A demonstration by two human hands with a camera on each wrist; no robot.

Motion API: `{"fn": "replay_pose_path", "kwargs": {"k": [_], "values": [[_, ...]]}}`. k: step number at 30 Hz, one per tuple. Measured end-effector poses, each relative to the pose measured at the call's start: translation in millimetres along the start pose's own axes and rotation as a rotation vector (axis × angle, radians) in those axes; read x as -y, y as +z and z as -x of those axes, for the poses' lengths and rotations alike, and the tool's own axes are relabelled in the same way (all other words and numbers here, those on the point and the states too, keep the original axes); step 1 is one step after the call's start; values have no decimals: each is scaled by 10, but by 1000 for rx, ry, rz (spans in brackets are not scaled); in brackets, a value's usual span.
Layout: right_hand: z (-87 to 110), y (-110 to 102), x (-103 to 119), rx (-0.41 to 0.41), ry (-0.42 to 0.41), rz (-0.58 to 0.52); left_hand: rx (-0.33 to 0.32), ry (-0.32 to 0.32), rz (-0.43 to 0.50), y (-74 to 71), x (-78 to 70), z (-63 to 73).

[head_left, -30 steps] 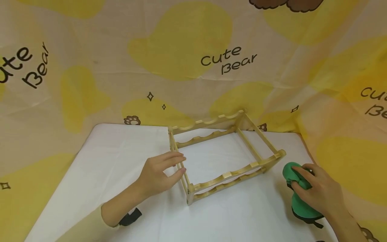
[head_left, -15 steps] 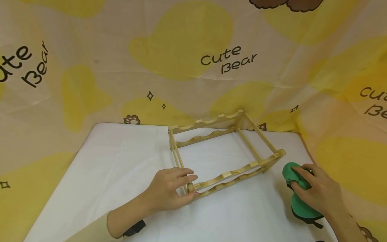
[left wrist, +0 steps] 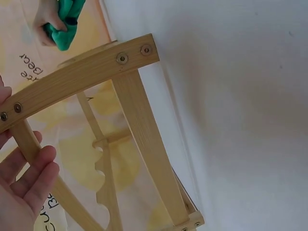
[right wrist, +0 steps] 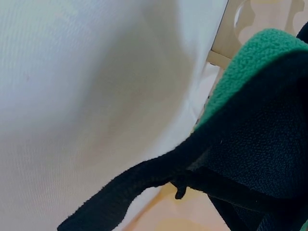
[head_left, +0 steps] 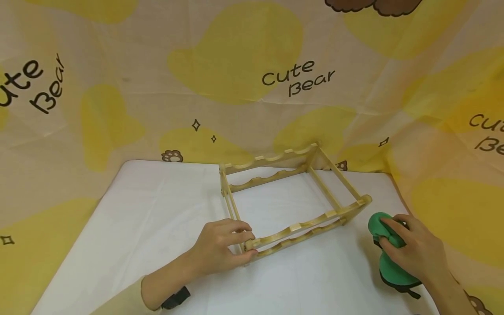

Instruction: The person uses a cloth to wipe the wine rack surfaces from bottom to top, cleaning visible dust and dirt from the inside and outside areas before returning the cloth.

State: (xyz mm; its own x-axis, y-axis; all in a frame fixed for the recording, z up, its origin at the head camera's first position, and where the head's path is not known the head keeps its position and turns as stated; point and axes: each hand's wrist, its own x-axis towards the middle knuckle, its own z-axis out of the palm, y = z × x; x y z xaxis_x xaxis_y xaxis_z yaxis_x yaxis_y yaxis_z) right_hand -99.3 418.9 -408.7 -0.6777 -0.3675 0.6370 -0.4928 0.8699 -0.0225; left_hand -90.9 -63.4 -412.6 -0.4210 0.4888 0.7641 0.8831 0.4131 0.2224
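Observation:
A light wooden rack with scalloped rails (head_left: 295,227) stands on the white table. My left hand (head_left: 218,245) grips its near left corner, thumb low at the front and fingers over the top. In the left wrist view, the fingers (left wrist: 36,175) curl at the slat beside the screwed end piece (left wrist: 79,72). To the right of the rack, my right hand (head_left: 423,251) pinches a bunched green fleece cloth (head_left: 395,267) with black edging. Its dark inner side (right wrist: 255,149) and a dangling black strip (right wrist: 115,197) fill much of the right wrist view.
The white tabletop (head_left: 157,197) extends around the rack. A yellow and beige printed cloth (head_left: 236,57) hangs behind and along both sides, and the rack's far right corner stands close to it.
My left hand has slid from the rack's left end bars toward the viewer, down to the near left corner, and now grips it. Rack, right hand and green cloth stay nearly still.

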Motion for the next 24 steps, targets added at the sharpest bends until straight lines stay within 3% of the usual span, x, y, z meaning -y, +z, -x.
{"fn": "replay_pose_path", "kwargs": {"k": [11, 16, 24], "values": [[-61, 21, -44, -74, -34, 8, -25, -29, 56, -104, 156, 57], [-48, 18, -48, -54, -8, 16, -19, -49, 103, -166, 251, 76], [-51, 24, -83, -20, 5, 10, 44, -99, 197, -274, 439, 74]]}}
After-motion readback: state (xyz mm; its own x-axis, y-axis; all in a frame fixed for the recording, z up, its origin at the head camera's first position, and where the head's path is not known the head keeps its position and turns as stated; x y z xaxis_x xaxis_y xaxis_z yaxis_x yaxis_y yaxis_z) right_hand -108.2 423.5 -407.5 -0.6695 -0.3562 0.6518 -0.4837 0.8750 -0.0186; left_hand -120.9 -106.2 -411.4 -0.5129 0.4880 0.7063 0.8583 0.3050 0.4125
